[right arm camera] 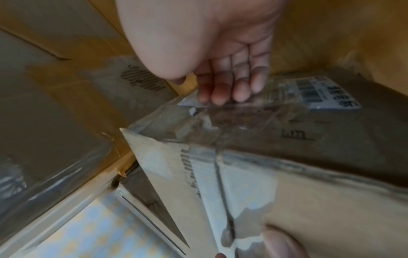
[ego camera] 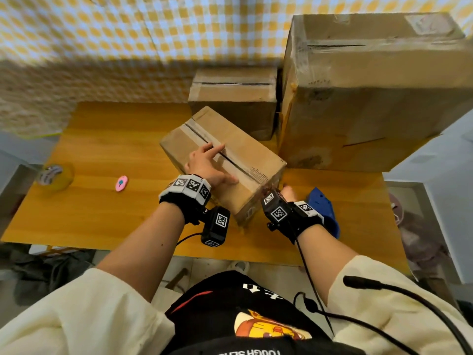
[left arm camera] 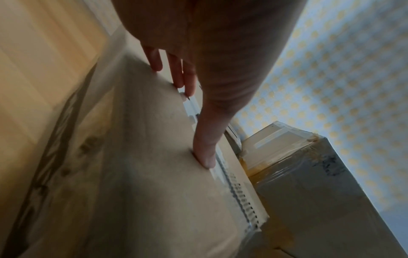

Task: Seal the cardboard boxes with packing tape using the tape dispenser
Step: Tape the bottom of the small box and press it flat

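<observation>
A small cardboard box (ego camera: 245, 155) lies at an angle in the middle of the wooden table (ego camera: 115, 139), with old clear tape along its top seam. My left hand (ego camera: 212, 162) presses flat on the box top (left arm camera: 154, 157), fingers (left arm camera: 205, 139) straight beside the seam. My right hand (ego camera: 288, 192) is at the box's near right end, where its straight fingers (right arm camera: 229, 87) touch crinkled clear tape (right arm camera: 232, 120) on the end face. The blue tape dispenser (ego camera: 323, 208) lies on the table just right of my right wrist, in neither hand.
A large taped box (ego camera: 371, 98) stands at the back right, a medium box (ego camera: 235, 98) behind the small one. A yellowish tape roll (ego camera: 55, 175) and a small pink object (ego camera: 121, 183) lie at the table's left. A printed label (right arm camera: 318, 92) is on the small box's end.
</observation>
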